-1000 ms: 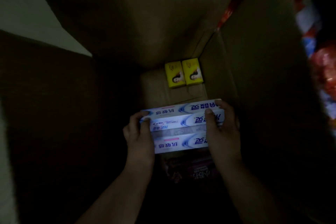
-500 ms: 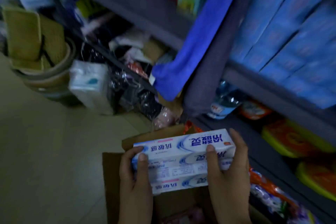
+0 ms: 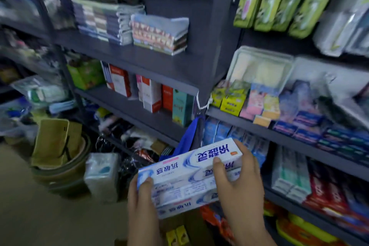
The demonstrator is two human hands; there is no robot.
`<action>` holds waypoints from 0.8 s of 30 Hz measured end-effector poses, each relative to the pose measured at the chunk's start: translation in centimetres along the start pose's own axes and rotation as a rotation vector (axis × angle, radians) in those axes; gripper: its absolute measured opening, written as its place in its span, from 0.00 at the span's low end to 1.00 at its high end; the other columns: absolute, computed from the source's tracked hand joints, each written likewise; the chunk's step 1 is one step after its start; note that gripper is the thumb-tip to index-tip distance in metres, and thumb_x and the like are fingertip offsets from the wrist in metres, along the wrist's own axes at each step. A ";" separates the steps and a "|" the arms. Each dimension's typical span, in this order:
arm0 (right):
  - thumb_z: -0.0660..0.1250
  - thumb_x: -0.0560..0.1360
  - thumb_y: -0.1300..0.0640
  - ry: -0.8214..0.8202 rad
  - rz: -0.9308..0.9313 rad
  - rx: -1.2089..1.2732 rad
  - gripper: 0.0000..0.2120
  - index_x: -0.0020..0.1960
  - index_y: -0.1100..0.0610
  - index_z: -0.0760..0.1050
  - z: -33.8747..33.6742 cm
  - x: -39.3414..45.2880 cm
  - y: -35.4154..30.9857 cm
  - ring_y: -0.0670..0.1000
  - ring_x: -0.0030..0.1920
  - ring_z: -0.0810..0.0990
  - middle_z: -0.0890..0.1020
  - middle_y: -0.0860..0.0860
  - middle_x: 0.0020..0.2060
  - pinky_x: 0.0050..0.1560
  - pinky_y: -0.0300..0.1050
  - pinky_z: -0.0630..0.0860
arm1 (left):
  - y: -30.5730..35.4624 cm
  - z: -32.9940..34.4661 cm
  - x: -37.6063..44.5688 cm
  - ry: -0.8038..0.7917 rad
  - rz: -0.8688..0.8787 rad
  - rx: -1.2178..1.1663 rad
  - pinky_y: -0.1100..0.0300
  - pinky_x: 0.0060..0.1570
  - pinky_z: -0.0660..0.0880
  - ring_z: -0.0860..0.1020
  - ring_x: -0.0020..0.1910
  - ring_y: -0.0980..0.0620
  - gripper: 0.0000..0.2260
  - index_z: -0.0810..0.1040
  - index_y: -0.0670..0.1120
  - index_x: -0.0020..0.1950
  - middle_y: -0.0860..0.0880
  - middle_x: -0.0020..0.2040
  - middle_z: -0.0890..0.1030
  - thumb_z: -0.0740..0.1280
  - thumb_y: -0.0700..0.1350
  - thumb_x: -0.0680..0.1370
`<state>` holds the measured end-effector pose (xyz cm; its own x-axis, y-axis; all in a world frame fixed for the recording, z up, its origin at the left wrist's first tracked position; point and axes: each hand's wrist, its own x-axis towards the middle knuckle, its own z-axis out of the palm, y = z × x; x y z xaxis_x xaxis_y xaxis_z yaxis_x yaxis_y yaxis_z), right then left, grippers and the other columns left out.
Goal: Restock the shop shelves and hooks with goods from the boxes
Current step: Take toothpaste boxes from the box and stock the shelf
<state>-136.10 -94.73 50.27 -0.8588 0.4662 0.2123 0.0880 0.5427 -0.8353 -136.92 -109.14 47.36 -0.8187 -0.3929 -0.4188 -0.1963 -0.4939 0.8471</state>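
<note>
I hold a stack of white-and-blue toothpaste boxes [image 3: 185,177] in front of me, above the cardboard box [image 3: 191,227]. My left hand [image 3: 142,209] grips the stack's left end, thumb on top. My right hand [image 3: 239,189] grips the right end, fingers wrapped round the far side. Two small yellow boxes [image 3: 176,236] lie at the bottom of the cardboard box. Dark grey shelves [image 3: 179,68] stand ahead, and the right bay [image 3: 279,136] holds rows of toothpaste boxes [image 3: 291,175].
Folded cloths [image 3: 159,34] and upright cartons [image 3: 151,96] fill the left bay. A blue bag [image 3: 187,142] hangs from the shelf post. A tissue pack [image 3: 101,175] and a basin with cardboard [image 3: 60,156] stand on the floor at left.
I lifted the stack of toothpaste boxes out of the cardboard box and raised it toward the shelves. My view swung up from the box's inside to the shelving.
</note>
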 end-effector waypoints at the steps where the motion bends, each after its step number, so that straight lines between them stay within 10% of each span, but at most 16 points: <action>1: 0.63 0.70 0.39 0.024 -0.031 -0.010 0.27 0.68 0.37 0.62 -0.6 0.1 -0.9 0.47 0.56 0.72 0.64 0.39 0.53 0.54 0.48 0.74 | 1.0 0.6 -0.5 -0.030 0.003 -0.025 0.57 0.38 0.72 0.78 0.43 0.48 0.12 0.72 0.51 0.64 0.43 0.54 0.78 0.60 0.46 0.81; 7: 0.62 0.70 0.40 0.127 -0.172 -0.076 0.29 0.70 0.41 0.63 -4.1 0.8 -4.0 0.44 0.52 0.69 0.65 0.39 0.50 0.49 0.44 0.70 | 3.3 2.6 -2.1 -0.118 -0.024 -0.084 0.57 0.34 0.70 0.76 0.38 0.48 0.12 0.72 0.47 0.64 0.43 0.47 0.78 0.60 0.45 0.81; 12: 0.60 0.70 0.37 0.188 -0.184 -0.120 0.30 0.70 0.43 0.63 -6.2 0.7 -3.9 0.48 0.57 0.72 0.70 0.42 0.56 0.53 0.48 0.74 | 2.0 3.8 -2.7 -0.221 -0.074 -0.109 0.42 0.50 0.76 0.79 0.48 0.41 0.09 0.76 0.53 0.57 0.42 0.56 0.79 0.59 0.48 0.79; 19: 0.63 0.72 0.40 0.234 -0.229 -0.263 0.28 0.70 0.44 0.64 -10.0 0.8 -3.4 0.49 0.59 0.72 0.72 0.45 0.59 0.55 0.47 0.74 | -1.4 6.4 -2.4 -0.281 -0.244 -0.132 0.34 0.63 0.69 0.76 0.59 0.36 0.35 0.70 0.44 0.69 0.38 0.59 0.76 0.69 0.55 0.64; 24: 0.64 0.71 0.41 0.264 -0.209 -0.259 0.28 0.70 0.43 0.64 -11.7 1.2 -2.8 0.48 0.57 0.74 0.72 0.44 0.60 0.50 0.48 0.76 | -0.2 7.7 -5.7 -0.332 -0.265 -0.117 0.35 0.61 0.71 0.78 0.55 0.39 0.20 0.72 0.50 0.66 0.41 0.58 0.79 0.66 0.52 0.75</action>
<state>-131.47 -87.50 58.75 -0.7160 0.4724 0.5140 0.0786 0.7861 -0.6131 -136.37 -100.83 52.14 -0.8811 0.0203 -0.4724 -0.3758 -0.6363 0.6737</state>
